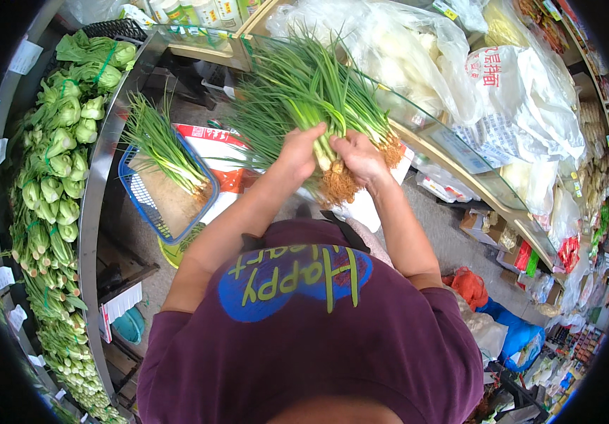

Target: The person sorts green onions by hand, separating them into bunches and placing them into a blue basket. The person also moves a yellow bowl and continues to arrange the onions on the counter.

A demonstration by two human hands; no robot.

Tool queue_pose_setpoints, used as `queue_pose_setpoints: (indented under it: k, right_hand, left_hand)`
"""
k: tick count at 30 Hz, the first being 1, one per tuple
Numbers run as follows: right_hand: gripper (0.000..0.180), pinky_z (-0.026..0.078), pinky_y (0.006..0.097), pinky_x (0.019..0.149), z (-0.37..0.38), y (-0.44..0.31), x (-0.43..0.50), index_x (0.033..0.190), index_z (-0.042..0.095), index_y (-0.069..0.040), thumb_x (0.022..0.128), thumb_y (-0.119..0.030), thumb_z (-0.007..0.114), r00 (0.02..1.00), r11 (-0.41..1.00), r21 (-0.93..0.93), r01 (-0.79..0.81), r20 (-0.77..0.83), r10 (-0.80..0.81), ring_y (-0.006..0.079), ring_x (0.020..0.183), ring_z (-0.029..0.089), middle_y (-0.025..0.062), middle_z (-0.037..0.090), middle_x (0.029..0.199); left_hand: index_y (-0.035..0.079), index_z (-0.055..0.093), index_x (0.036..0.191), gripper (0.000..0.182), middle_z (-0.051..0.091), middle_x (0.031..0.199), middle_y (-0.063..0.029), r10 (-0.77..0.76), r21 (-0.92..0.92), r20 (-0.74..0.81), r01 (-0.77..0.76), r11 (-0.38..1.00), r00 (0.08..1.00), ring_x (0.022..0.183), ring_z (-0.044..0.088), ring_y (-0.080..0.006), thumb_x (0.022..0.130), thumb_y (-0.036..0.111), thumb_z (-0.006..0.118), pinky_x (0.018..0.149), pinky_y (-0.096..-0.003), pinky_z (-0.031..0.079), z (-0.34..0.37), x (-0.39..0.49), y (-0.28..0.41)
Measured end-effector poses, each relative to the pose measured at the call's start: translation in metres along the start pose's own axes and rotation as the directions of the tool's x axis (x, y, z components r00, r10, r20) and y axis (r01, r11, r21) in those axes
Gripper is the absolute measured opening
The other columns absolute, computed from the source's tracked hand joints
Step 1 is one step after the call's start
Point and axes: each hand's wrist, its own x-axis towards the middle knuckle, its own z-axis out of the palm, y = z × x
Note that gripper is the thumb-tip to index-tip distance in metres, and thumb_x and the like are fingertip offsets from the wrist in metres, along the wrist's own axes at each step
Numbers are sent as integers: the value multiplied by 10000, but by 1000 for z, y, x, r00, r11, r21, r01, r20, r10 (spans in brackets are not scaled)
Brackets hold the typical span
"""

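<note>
Both hands grip a bunch of green onions (312, 114) near its pale stems, with brown roots hanging below. My left hand (301, 153) is at the bunch's left side, its thumb laid across the stems. At the right side my right hand (360, 159) closes around the lower stems, just above the roots. More green onions (360, 114) lie behind and to the right, over a white and red box (219, 146). A smaller bunch of green onions (177, 159) rests on brown cardboard (164, 199) inside a blue plastic basket (134, 209) at the left.
A metal-edged shelf (90, 212) of leafy greens (61, 153) runs along the left. Behind a glass-edged counter (442, 140) on the right lie plastic bags (516, 95) of goods. Cardboard boxes (476, 228) stand beneath it. A teal basin (128, 325) sits low at left, a blue bag (516, 334) at lower right.
</note>
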Motion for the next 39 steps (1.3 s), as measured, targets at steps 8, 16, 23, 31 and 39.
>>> queue_pose_setpoints:
  k: [8, 16, 23, 31, 39]
  right_hand:
    - [559, 477, 324, 794, 14, -11, -10, 1123, 436, 125, 707, -125, 713, 994, 989, -108, 102, -24, -105, 235, 907, 588, 195, 594, 991]
    - [930, 477, 372, 825, 24, -26, -45, 1370, 55, 149, 701, -124, 640, 952, 714, -635, 295, 129, -278, 375, 962, 606, 314, 570, 1064]
    - [580, 467, 469, 789, 38, -30, -80, 1155, 327, 144, 735, -120, 628, 923, 526, -768, 365, 227, -310, 477, 903, 562, 355, 540, 980]
    - [654, 446, 455, 822, 56, -14, -93, 1227, 294, 145, 729, -93, 644, 904, 528, -739, 418, 279, -324, 479, 951, 538, 358, 528, 1008]
    - [736, 449, 446, 848, 123, -4, -62, 1312, 249, 96, 727, -82, 659, 857, 418, -767, 487, 328, -397, 462, 965, 544, 323, 533, 1050]
  left_hand:
    - [-19, 536, 1130, 323, 605, 1086, -112, -63, 188, 203, 24, 982, 977, 942, 600, -186, 905, 211, 565, 866, -332, 476, 8, -13, 11]
    - [-53, 428, 1265, 543, 517, 1216, -255, -103, -242, 494, 250, 938, 863, 1145, 507, -376, 844, 251, 588, 1007, -489, 386, 1, -18, 35]
    - [-76, 347, 1331, 872, 401, 1322, -315, 56, -301, 674, 205, 931, 737, 1196, 440, -453, 678, 372, 712, 1024, -526, 358, -17, -19, 64]
    - [-48, 387, 1313, 735, 459, 1319, -215, 218, -398, 630, 69, 915, 745, 1148, 510, -379, 736, 313, 663, 991, -506, 404, -41, -4, 125]
    - [-40, 444, 1250, 514, 543, 1202, -232, 357, -471, 621, -31, 881, 698, 1004, 604, -343, 816, 201, 576, 866, -466, 505, -100, -7, 194]
